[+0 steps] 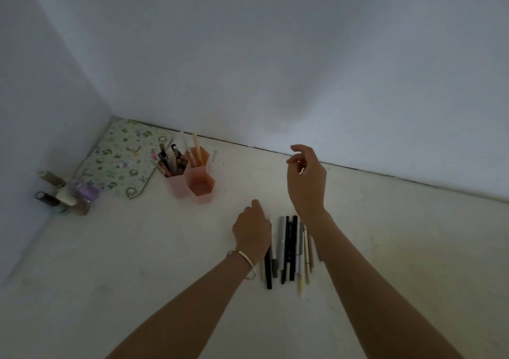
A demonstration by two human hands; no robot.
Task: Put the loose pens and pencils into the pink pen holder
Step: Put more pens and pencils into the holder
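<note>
A pink pen holder [192, 177] made of hexagonal cups stands on the white table, left of centre; its rear cups hold several pens and pencils, and the front cup looks empty. A row of loose pens and pencils [289, 248] lies side by side on the table between my forearms. My left hand [252, 229], with a silver bangle on the wrist, rests palm down on the left edge of that row, fingers curled; whether it grips a pen is hidden. My right hand [305, 177] is raised above and beyond the row, fingers loosely apart, holding nothing.
A floral-patterned pad [121, 160] lies in the back left corner against the wall. Several small bottles [66, 193] stand clustered at the far left. White walls [248, 69] close off the table's back and left sides.
</note>
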